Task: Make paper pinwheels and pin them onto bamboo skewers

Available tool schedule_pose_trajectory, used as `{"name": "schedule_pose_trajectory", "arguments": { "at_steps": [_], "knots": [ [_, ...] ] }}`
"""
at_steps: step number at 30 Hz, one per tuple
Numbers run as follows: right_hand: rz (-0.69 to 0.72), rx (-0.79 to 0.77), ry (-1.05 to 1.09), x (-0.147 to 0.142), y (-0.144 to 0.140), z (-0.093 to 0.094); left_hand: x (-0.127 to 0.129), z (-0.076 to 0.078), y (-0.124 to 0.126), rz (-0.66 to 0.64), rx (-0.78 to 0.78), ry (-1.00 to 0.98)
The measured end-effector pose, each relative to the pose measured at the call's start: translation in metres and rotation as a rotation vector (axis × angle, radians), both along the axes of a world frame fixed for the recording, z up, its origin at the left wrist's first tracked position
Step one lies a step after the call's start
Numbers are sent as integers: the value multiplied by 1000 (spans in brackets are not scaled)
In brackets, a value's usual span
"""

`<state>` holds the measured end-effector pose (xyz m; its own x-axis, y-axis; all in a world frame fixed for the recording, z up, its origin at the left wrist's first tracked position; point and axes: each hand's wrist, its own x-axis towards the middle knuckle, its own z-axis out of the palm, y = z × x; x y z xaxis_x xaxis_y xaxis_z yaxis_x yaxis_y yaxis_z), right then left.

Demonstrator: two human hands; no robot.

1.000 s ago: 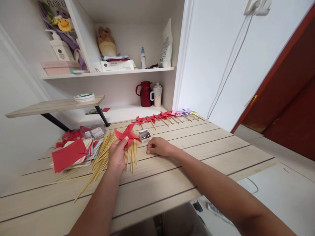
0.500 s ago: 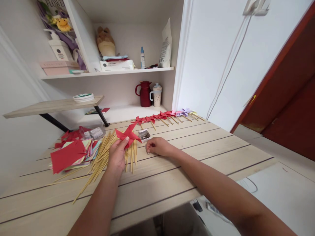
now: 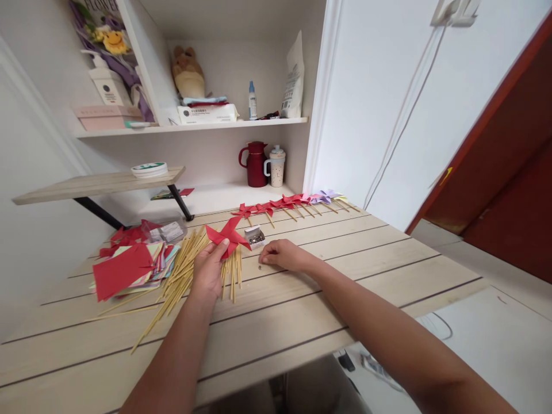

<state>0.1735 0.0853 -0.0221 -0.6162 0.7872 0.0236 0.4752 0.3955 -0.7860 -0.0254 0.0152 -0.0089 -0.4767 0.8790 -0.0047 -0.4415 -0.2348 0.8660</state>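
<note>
A: Hands?
B: L hand (image 3: 207,273) pinched on red paper pinwheel (image 3: 227,237); R hand (image 3: 282,255) curled, can't tell if gripping, tiny metal pc (image 3: 260,266) just below.
A: Surface, rm?
B: Plank tabletop (image 3: 267,322) under both; beyond R hand, finished pinwheels (image 3: 288,202), then white cabinet (image 3: 207,154) w/ maroon jug (image 3: 255,165).

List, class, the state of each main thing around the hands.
Red paper pinwheel: folded, held by left hand
Small white cardboard box: open
Thin yellowish wooden sticks: loosely heaped
Red rectangular paper sheet: atop others
Red, pink, purple paper pinwheels on sticks: lined up
</note>
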Motion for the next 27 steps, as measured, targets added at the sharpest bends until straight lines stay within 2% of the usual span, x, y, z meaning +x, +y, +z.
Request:
{"name": "schedule_pose_trajectory", "arguments": {
  "at_steps": [9, 27],
  "knots": [
    [29, -66, 48, -4, -2, -3, 0, -1, 1, -3, 12, 6],
    [39, -24, 56, -6, -5, -2, -2, -2, 0, -29, 32, 10]
  ]
}}
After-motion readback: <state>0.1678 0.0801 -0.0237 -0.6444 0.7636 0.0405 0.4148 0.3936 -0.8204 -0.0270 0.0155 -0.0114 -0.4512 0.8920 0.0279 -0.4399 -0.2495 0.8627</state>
